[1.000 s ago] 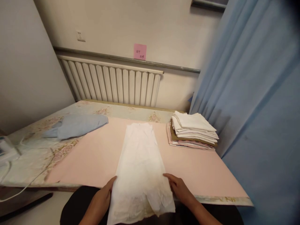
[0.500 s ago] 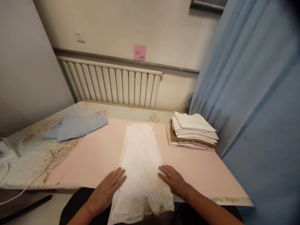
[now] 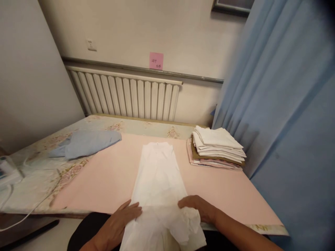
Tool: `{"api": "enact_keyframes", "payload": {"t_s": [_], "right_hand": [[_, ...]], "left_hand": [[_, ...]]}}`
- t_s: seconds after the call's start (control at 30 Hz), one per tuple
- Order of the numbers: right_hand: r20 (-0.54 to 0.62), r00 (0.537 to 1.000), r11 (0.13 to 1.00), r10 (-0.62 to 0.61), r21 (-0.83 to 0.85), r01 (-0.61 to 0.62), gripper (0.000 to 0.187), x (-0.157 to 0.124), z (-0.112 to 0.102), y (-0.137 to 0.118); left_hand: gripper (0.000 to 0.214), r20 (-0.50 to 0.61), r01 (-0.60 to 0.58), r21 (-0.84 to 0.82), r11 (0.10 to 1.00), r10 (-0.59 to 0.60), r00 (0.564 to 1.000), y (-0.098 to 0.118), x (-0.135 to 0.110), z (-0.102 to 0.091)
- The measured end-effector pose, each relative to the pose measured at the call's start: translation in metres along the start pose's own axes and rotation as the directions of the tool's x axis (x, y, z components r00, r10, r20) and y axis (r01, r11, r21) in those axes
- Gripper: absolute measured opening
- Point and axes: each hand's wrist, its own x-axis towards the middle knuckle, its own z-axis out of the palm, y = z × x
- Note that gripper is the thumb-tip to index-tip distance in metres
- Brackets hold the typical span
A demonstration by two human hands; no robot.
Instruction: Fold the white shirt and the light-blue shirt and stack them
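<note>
One pale wall (image 3: 183, 31): stands beyond the far side of the pink sheet (image 3: 110, 174).
Blue curtain (image 3: 282, 104): hangs in folds to the right of the pink sheet.
Floral cover (image 3: 65, 177): lies under the pink sheet, showing past its far edge, along its left side and in a strip at the near right.
Radiator (image 3: 125, 92): against the wall, past the pink sheet's far side.
White cloth (image 3: 157, 174): laid lengthwise on the middle of the pink sheet, narrow end away from the person; the wider, crumpled end reaches over the sheet's near edge.
Folded pile (image 3: 218, 146): on the pink sheet's far right part, white layers on top, brown and pink ones below.
Blue-grey cloth (image 3: 89, 143): across the pink sheet's left far edge, partly on the floral cover.
Right hand (image 3: 200, 207): by the pink sheet's near edge, fingers curled together on the white cloth's right side, fabric bunched beside them; I cannot tell whether the thumb pinches underneath.
Left hand (image 3: 124, 218): at the pink sheet's near edge, fingers extended, resting on the white cloth's left border.
Pink note (image 3: 156, 61): on the wall beyond the pink sheet, handwritten.
</note>
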Motion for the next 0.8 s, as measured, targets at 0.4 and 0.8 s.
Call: {"api": "enact_keyframes", "payload": {"t_s": [0.4, 0.8], "right_hand": [[-0.063, 0.832, 0.729, 0.551, 0.522, -0.443, 0.033, 0.084, -0.001, 0.021], [-0.282, 0.814, 0.841, 0.507, 0.367, -0.397, 0.024, 0.071, 0.012, 0.035]], "left_hand": [[0.022, 0.028, 0.698, -0.389, 0.601, -0.750, 0.661, -0.043, 0.098, -0.024], [0.034, 0.100, 0.703, -0.285, 0.652, -0.709, 0.698, -0.035, 0.083, -0.015]]}}
